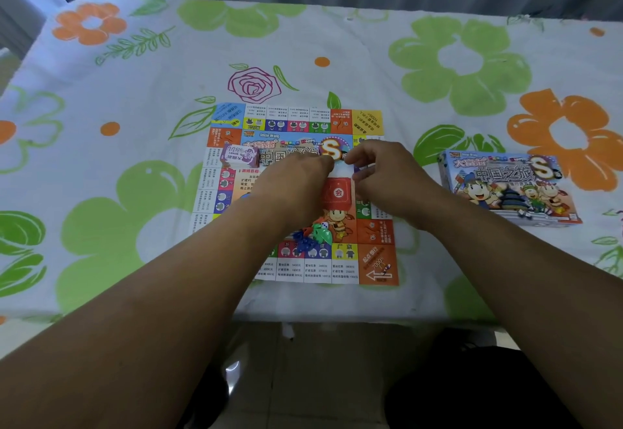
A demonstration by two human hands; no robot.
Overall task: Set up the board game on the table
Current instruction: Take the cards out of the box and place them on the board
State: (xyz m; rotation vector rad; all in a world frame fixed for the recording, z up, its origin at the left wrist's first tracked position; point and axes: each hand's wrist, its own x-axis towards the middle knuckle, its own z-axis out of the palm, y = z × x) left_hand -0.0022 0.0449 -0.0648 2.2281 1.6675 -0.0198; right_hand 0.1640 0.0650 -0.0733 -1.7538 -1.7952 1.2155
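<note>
A view from above looks down at a table [354, 37] covered with a white cloth printed with green and orange flowers. A square paper game board [371, 253] lies flat in the middle of the near half, its edges roughly in line with the table edge. Its central title reads upright to the person, while the far row of squares is printed upside down. In the near right corner, an orange square holds a white arrow pointing left. 2 bare forearms reach in from the bottom. The left hand [296, 179] and right hand [381, 172] hover over the board's centre, knuckles up and fingers curled, their fingertips almost meeting. I cannot tell whether either hand has hold of anything. A purple stack of play money [241, 155] rests on the far left part of the board, its long side running left to right. A small heap of green and blue playing pieces [313, 234] with 1 white die sits on the near middle, just beside the left wrist. The game box [509, 189] lies well to the right of the board, picture side up, its long axis running left to right and tilted slightly clockwise.
</note>
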